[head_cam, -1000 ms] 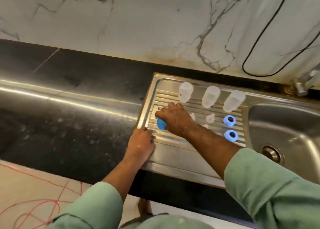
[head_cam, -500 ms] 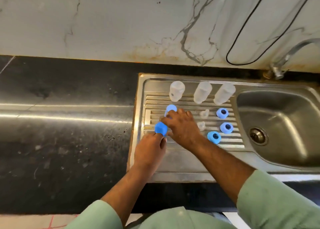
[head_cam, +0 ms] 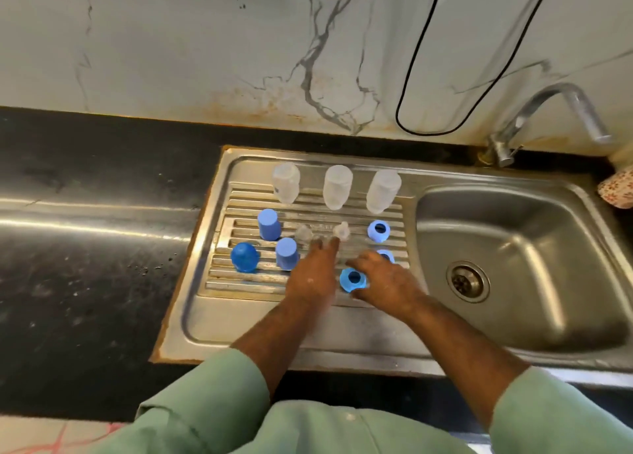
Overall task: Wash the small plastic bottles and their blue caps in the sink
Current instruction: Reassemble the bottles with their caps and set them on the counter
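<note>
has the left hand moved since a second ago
Yes. The left hand left the drainboard's left edge and moved right, toward the basin, onto the ribs.

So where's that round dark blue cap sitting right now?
The round dark blue cap stands at the left edge of the ribbed draining board, left of two lighter blue caps, away from both hands.
</note>
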Action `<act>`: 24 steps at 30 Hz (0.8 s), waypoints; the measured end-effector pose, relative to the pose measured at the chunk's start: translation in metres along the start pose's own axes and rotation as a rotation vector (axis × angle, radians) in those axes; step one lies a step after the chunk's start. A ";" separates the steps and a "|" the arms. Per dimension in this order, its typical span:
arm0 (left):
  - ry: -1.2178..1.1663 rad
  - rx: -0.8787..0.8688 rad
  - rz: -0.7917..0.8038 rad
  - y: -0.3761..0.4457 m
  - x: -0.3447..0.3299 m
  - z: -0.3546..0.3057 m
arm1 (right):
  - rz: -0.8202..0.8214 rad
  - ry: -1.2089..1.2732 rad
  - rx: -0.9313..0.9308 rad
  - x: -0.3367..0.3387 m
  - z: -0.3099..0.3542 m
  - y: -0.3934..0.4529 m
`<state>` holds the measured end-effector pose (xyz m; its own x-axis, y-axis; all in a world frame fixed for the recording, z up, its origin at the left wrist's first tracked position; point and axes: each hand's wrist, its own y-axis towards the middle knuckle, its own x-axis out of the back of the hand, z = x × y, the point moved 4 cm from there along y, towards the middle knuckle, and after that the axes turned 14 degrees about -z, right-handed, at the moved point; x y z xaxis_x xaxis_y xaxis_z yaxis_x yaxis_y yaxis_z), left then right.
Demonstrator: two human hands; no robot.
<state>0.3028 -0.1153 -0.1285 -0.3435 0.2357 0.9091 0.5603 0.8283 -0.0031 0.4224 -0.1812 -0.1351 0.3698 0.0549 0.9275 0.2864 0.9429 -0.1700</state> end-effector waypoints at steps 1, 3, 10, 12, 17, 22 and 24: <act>0.042 0.036 0.008 0.006 -0.006 -0.001 | 0.016 -0.014 0.043 -0.005 0.000 0.001; 0.078 0.100 -0.060 0.011 -0.008 0.003 | 0.044 -0.010 0.083 -0.015 0.001 0.004; -0.198 0.147 -0.367 0.013 0.023 -0.011 | -0.078 0.033 0.088 0.029 -0.010 -0.001; -0.394 -0.036 -0.633 0.009 0.051 -0.023 | -0.271 0.147 0.049 0.065 -0.013 -0.006; -0.034 0.138 -0.071 0.016 0.046 -0.016 | -0.276 0.148 -0.013 0.073 -0.020 -0.018; -0.734 0.362 -0.224 -0.005 0.051 -0.006 | -0.399 0.368 -0.103 0.076 -0.013 -0.026; -0.838 0.453 -0.250 -0.011 0.055 0.001 | -0.312 0.462 -0.186 0.067 -0.013 -0.027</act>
<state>0.2772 -0.1108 -0.0784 -0.9339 0.1660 0.3166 0.1167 0.9787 -0.1689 0.4510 -0.2070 -0.0730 0.5782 -0.4042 0.7088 0.5787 0.8155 -0.0069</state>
